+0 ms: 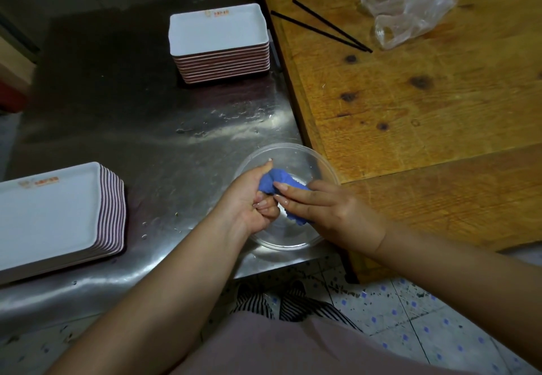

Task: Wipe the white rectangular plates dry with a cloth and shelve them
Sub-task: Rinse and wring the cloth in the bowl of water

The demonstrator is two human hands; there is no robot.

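I have both hands over the clear bowl (289, 151) at the near right corner of the steel tabletop (164, 151). My left hand (252, 198) is curled tight round the blue cloth (274, 182), squeezing one end of it; my right hand (331, 209) lies with its fingers nearly straight along the other end, pressing it rather than gripping.

What the next move turns on is where the plates lie from here. The near stack of plates (50, 213) sits at about nine o'clock from my hands, well apart from the bowl, its long axis running left to right and slightly away from me. My left hand is plainly the nearer one. The far stack of plates (218, 31) sits at about twelve o'clock, hard against the edge of the wooden table (425, 96), long axis also left to right — a longer reach for either hand.

I judge the cloth is being wrung out, so no plate is in hand yet.

Hard to make out: which stack is wet and which is done — I cannot tell, though water beads show on the steel between them. The near stack is cut off by the left frame edge. No shelf is in view. On the wood at one o'clock lie black chopsticks (322, 27) and a crumpled plastic bag (407, 8).
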